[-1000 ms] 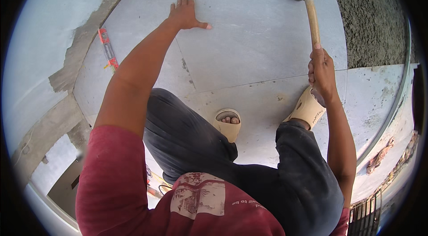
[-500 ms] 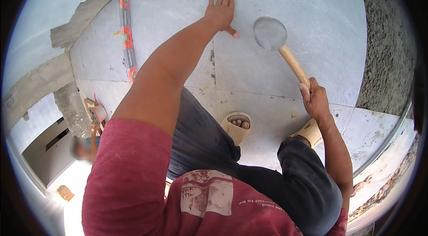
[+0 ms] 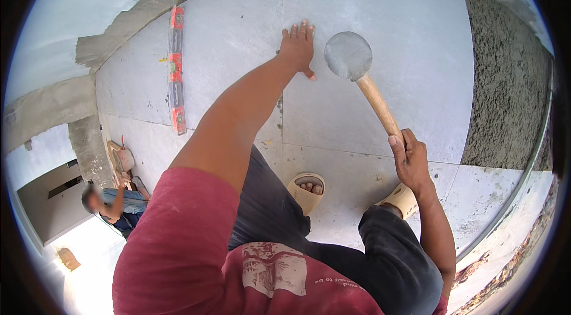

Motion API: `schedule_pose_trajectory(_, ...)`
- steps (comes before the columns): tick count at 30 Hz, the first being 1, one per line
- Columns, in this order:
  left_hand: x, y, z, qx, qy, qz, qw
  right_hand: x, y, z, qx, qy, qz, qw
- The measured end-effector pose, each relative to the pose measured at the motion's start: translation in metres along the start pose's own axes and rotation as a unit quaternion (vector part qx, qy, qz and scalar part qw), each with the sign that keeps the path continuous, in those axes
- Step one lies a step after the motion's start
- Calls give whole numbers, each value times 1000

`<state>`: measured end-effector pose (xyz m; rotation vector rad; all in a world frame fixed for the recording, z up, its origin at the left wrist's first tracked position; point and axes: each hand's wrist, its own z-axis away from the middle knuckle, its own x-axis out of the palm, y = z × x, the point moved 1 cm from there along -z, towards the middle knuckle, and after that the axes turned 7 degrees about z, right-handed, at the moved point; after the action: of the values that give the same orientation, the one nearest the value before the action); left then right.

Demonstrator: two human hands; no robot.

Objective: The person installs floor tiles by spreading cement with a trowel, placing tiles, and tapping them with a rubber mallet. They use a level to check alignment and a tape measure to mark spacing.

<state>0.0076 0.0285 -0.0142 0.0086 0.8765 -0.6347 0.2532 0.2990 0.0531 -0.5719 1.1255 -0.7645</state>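
Note:
My left hand [image 3: 298,52] lies flat with fingers spread on a large grey floor tile [image 3: 404,23], beside the joint with the neighbouring tile. In my right hand [image 3: 411,159] is the wooden handle of a rubber mallet [image 3: 348,56], gripped near its end. The mallet's round grey head is just right of my left hand, over the same tile. Whether the head touches the tile, I cannot tell. A red and black spirit level [image 3: 176,71] rests on the tiles to the left.
Rough wet mortar [image 3: 502,83] borders the tile on the right. A bare cement strip [image 3: 134,26] runs along the wall base. At the far left a co-worker [image 3: 119,202] sits near a bucket [image 3: 124,160]. My sandalled feet stand on nearer tiles.
The view has shifted, showing more of the far wall edge and the co-worker. The mallet head has come slightly closer to my left hand, which stays on the tile.

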Motion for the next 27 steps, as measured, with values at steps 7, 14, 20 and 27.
schedule_pose_trajectory(7, 11, 4, 16, -28, -52, 34, 998, -46, -30, -8, -40, 184, -166, 968)
schedule_pose_trajectory(14, 0, 19, 3, -16, -54, 41, 998, 5, 86, -74, -7, 185, 60, 981)
schedule_pose_trajectory(20, 6, 6, 16, -40, -78, 51, 995, -54, -37, -105, -78, 189, -102, 974)
schedule_pose_trajectory(27, -4, 12, 7, -39, -74, 66, 994, -12, 20, -170, 32, 80, -48, 995)
